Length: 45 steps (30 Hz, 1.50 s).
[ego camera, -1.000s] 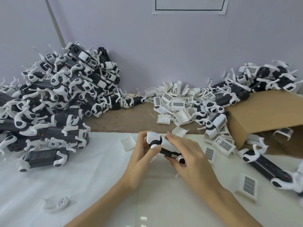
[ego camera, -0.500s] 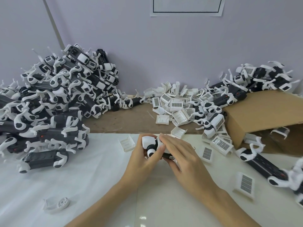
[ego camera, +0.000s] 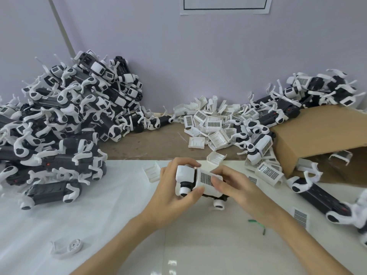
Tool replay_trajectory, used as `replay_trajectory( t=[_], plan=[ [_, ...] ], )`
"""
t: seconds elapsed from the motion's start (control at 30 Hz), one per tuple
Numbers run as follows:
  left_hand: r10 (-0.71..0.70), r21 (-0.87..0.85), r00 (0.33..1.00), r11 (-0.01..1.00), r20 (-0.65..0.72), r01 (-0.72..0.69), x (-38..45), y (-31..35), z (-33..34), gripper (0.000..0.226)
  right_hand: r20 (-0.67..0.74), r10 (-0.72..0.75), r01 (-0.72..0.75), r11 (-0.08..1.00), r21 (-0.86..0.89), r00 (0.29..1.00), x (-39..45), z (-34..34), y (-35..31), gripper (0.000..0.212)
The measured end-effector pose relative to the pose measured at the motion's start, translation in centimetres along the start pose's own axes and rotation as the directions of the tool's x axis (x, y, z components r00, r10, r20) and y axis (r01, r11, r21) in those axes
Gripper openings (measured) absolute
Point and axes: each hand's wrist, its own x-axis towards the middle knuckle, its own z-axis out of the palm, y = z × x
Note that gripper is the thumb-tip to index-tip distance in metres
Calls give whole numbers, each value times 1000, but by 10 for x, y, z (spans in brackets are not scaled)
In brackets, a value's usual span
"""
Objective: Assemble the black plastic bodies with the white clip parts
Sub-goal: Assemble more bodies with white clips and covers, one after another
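Note:
Both hands hold one black plastic body [ego camera: 223, 197] over the white table sheet [ego camera: 83, 221] at the centre. My left hand [ego camera: 174, 193] grips its left end, fingers curled round a white cap. A white clip part [ego camera: 206, 180] with a dark grid label lies on top of the body. My right hand [ego camera: 234, 187] holds that clip, its thumb pressing on the label side. Most of the black body is hidden under the clip and fingers.
A big heap of assembled bodies [ego camera: 59, 124] fills the left. Loose white clips [ego camera: 214, 124] lie at the back centre. A cardboard box [ego camera: 317, 141] stands at right with more bodies [ego camera: 321, 199] around it. A single white bracket [ego camera: 67, 247] lies near left.
The held body has turned, so the white clip's grid label now faces up. My right hand has slid from covering the body to its right side on the clip.

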Motion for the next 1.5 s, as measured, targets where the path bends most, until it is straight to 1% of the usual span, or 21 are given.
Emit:
replay_trajectory(
  t=[0.07, 0.1, 0.13, 0.17, 0.2, 0.23, 0.27, 0.3, 0.33, 0.4, 0.47, 0.57, 0.67, 0.77, 0.9, 1.07, 1.27, 1.37, 1.4, 1.43, 1.5],
  plan=[
    [43, 140, 999, 989, -24, -39, 1, -1, -5, 49, -77, -22, 24, 999, 24, 997, 0, 1, 0, 30],
    [43, 167, 998, 985, -44, -35, 1, -1, -6, 50, -136, -51, 46, 998, -38, 989, 0, 3, 2, 25],
    [14, 146, 998, 989, -63, -5, 2, -1, -6, 50, -203, -105, 71, 983, -168, 974, 1, 5, 3, 23],
    [-38, 81, 997, 996, -70, 44, 4, -2, -4, 48, -252, -187, 97, 939, -331, 949, 1, 8, 5, 25],
    [-92, 7, 994, 996, -56, 93, 5, -3, -3, 45, -261, -292, 140, 868, -476, 920, 1, 11, 7, 29],
    [-122, -48, 992, 992, -37, 121, 7, -4, -2, 41, -234, -400, 203, 789, -579, 886, 1, 12, 10, 33],
    [-125, -71, 992, 990, -25, 123, 7, -6, -2, 36, -194, -469, 252, 727, -639, 862, 1, 12, 12, 35],
    [-114, -75, 993, 991, -22, 112, 7, -8, -2, 32, -158, -487, 274, 698, -662, 859, 1, 11, 15, 37],
    [-98, -68, 995, 993, -30, 96, 6, -9, -2, 29, -136, -458, 263, 701, -662, 878, 1, 9, 17, 39],
    [-65, -49, 997, 997, -51, 63, 5, -12, -3, 27, -102, -340, 193, 726, -660, 935, 1, 3, 21, 41],
    [-56, -37, 997, 998, -51, 54, 4, -14, -2, 26, -71, -278, 160, 724, -670, 958, 0, -1, 24, 39],
    [-69, -52, 997, 996, -37, 67, 4, -18, -1, 27, -66, -269, 157, 725, -671, 961, 0, 1, 24, 39],
    [-77, -54, 997, 996, -29, 76, 4, -21, -3, 28, -112, -297, 153, 738, -657, 948, 2, 5, 25, 29],
    [-68, -43, 997, 997, -38, 67, 4, -22, -1, 28, -134, -304, 149, 747, -648, 943, 2, 6, 24, 25],
    [-35, -24, 997, 999, -73, 34, 6, -22, 1, 28, -131, -289, 149, 770, -621, 948, 3, 6, 24, 23],
    [-41, -34, 996, 999, -74, 39, 7, -22, -3, 26, -135, -247, 147, 849, -507, 960, 2, 14, 26, 21],
    [-28, -82, 995, 996, -99, 20, 5, -20, 4, 25, -180, -209, 102, 874, -474, 961, 5, 11, 23, 17],
    [-43, -24, 993, 999, -113, 40, 6, -19, 4, 30, -188, -186, 86, 894, -441, 964, 5, 9, 21, 16],
    [-20, 14, 992, 1000, -123, 22, 6, -17, 4, 36, -195, -176, 83, 908, -412, 965, 5, 10, 20, 16],
    [40, 69, 991, 997, -129, -31, 6, -17, 3, 44, -202, -165, 84, 930, -357, 965, 5, 11, 18, 15],
    [224, 252, 972, 947, -68, -200, 5, -18, -2, 62, -249, -117, 77, 983, -165, 961, 7, 11, 13, 16]
  ],
)
